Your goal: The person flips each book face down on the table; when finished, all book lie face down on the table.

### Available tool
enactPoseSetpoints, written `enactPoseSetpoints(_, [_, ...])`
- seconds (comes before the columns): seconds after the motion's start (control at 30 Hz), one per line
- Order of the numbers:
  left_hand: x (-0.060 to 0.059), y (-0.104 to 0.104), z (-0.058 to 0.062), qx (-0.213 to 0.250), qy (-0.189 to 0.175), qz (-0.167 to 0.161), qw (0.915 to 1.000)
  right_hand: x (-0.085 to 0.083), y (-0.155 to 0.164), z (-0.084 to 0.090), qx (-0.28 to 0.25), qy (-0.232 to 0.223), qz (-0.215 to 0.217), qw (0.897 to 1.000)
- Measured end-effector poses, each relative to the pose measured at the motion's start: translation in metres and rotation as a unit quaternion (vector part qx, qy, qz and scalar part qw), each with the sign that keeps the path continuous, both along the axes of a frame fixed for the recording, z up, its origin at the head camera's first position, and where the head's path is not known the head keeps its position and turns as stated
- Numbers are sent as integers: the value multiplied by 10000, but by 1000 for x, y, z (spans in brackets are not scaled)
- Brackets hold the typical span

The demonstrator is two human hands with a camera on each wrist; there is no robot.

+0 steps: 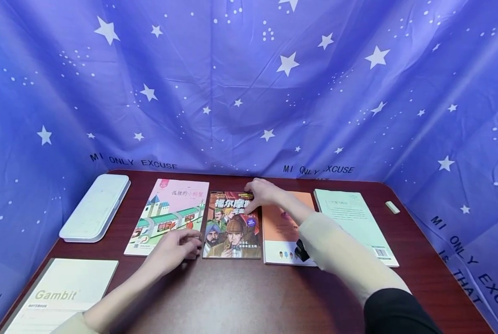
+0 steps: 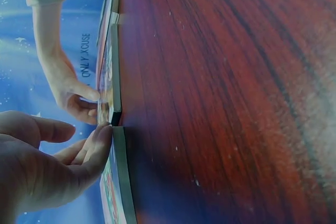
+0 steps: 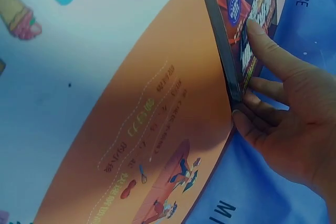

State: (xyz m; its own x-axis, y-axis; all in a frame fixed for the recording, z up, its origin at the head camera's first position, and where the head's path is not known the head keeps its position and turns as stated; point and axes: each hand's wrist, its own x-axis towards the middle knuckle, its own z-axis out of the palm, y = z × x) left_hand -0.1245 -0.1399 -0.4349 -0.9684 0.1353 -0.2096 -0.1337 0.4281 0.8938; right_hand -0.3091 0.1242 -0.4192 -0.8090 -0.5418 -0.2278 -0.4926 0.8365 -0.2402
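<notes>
In the head view, a comic-style detective book (image 1: 232, 234) lies face up in the middle of a row of books. My right hand (image 1: 264, 192) is at its far right corner. The right wrist view shows the thumb on the cover and the other fingers (image 3: 262, 111) round the book's edge. My left hand (image 1: 175, 248), its fingers loosely bent, is over the lower right edge of a pink book (image 1: 182, 204). In the left wrist view its fingertips (image 2: 105, 132) meet the gap between these two books. An orange and white book (image 1: 288, 227) lies just right of the detective book.
A pale green book (image 1: 349, 213) and a small eraser (image 1: 392, 207) lie to the right. On the left are a white case (image 1: 95, 208) and a Gambit notebook (image 1: 73, 278). A blue star curtain (image 1: 249, 93) surrounds the dark red table (image 1: 232, 297).
</notes>
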Motion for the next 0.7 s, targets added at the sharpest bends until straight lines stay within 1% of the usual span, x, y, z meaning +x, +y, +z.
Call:
enactPoseSetpoints(0.07, [1, -1, -1, -6, -11, -83, 10000, 1, -2, -1, 90, 47, -30, 9999])
enactPoseSetpoints(0.17, [2, -3, -2, 120, -17, -223, 9997, 2, -5, -1, 168, 64, -92, 9998])
enactPoseSetpoints(0.3, [4, -7, -3, 428, -259, -370, 9981, 5, -8, 1, 281, -33, -185, 9994])
enactPoseSetpoints(0.43, [7, -10, -3, 609, -485, -502, 9957, 7, -10, 4, 387, -79, -194, 9990])
enactPoseSetpoints(0.53, [9, -10, -2, 633, -570, -443, 9954, 10, -11, 5, 477, -62, -174, 9987])
enactPoseSetpoints(0.7, [11, -9, -1, 652, -747, -323, 9946, 15, -13, 6, 631, -160, -177, 9977])
